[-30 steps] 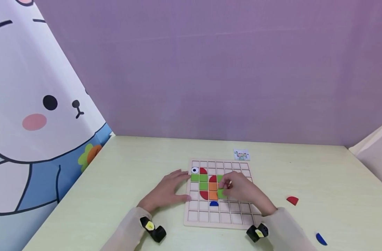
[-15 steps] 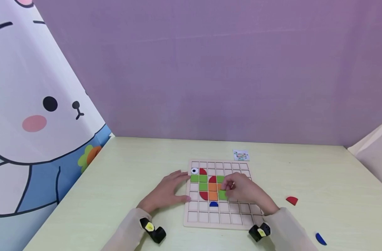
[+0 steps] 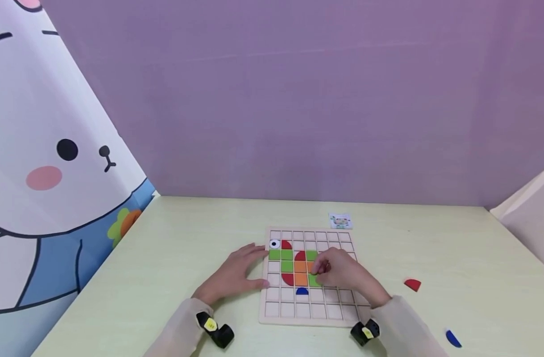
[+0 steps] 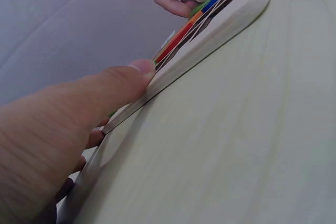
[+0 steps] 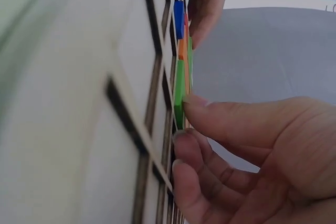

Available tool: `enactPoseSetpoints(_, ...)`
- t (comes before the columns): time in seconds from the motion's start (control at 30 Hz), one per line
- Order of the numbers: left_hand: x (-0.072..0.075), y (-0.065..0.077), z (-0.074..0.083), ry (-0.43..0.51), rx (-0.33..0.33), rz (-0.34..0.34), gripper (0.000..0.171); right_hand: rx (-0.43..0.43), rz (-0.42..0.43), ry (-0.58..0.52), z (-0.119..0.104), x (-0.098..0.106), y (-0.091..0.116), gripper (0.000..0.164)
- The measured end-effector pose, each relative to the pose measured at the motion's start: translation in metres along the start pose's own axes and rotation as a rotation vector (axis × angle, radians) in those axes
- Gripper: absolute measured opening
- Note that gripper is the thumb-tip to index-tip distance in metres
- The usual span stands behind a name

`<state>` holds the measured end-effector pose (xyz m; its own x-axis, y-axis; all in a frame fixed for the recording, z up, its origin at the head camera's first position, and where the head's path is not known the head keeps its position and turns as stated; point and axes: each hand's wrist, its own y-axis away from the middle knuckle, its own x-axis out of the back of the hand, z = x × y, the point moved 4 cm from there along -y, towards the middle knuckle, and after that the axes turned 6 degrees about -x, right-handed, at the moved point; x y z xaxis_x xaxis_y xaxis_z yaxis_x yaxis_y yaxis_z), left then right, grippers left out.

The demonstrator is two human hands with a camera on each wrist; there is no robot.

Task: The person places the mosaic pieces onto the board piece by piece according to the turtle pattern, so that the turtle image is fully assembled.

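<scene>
A pale wooden grid board (image 3: 305,323) lies on the table, with flat coloured tiles in several cells. My left hand (image 3: 231,273) rests along its left side, thumb and fingers spread; in the left wrist view the thumb (image 4: 123,82) presses on the rim. Over the right part of the pattern, my right hand (image 3: 343,271) holds a green square tile (image 3: 314,281) at a cell beside an orange square (image 3: 300,279). In the right wrist view, thumb and curled fingertips meet at the edge of that green tile (image 5: 179,87). A blue half-round (image 3: 302,291) sits just below the orange square.
On the table to the right lie a red quarter-round tile (image 3: 412,284) and a blue half-round tile (image 3: 453,338). A small printed card (image 3: 340,220) lies behind the board. A purple backdrop (image 3: 316,114) stands along the table's far edge.
The green square has gone from slightly tilted to lying flat at its cell, my right fingers staying on it. My left hand keeps its place on the board's edge.
</scene>
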<state>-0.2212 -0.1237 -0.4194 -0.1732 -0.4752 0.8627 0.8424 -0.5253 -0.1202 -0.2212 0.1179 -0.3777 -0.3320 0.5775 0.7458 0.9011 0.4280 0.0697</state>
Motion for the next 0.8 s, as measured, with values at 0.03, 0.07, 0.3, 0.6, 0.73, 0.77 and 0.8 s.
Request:
enactPoseSetpoints(0.03, 0.0001, 0.0001, -0.0001, 0.000, 0.001, -0.002, 0.076, 0.000, 0.003, -0.002, 0.0000, -0.0004, -0.0001, 0.011)
enactPoseSetpoints(0.07, 0.0003, 0.0002, -0.0003, -0.001, 0.001, -0.001, 0.076, -0.005, 0.004, -0.006, 0.0001, -0.0007, -0.0001, 0.011)
enactPoseSetpoints(0.3, 0.0016, 0.0017, -0.0023, 0.007, 0.006, -0.001, 0.077, -0.042, -0.010, -0.015, -0.0016, -0.0017, -0.0005, 0.015)
enactPoseSetpoints(0.6, 0.0005, 0.0006, -0.0041, 0.011, 0.013, -0.003, 0.077, -0.077, -0.026, -0.029, -0.0028, -0.0001, 0.0026, 0.018)
enactPoseSetpoints(0.73, 0.0001, -0.0004, -0.0028, 0.011, 0.011, -0.010, 0.077, -0.098, -0.017, -0.020, -0.0016, 0.0037, 0.0066, 0.018)
enactPoseSetpoints(0.77, 0.0004, -0.0003, -0.0028, 0.010, 0.014, -0.009, 0.078, -0.102, -0.013, -0.019, -0.0011, 0.0049, 0.0074, 0.018)
enactPoseSetpoints(0.8, 0.0007, -0.0002, -0.0029, 0.011, 0.017, -0.008, 0.078, -0.108, -0.010, -0.020, -0.0004, 0.0060, 0.0081, 0.018)
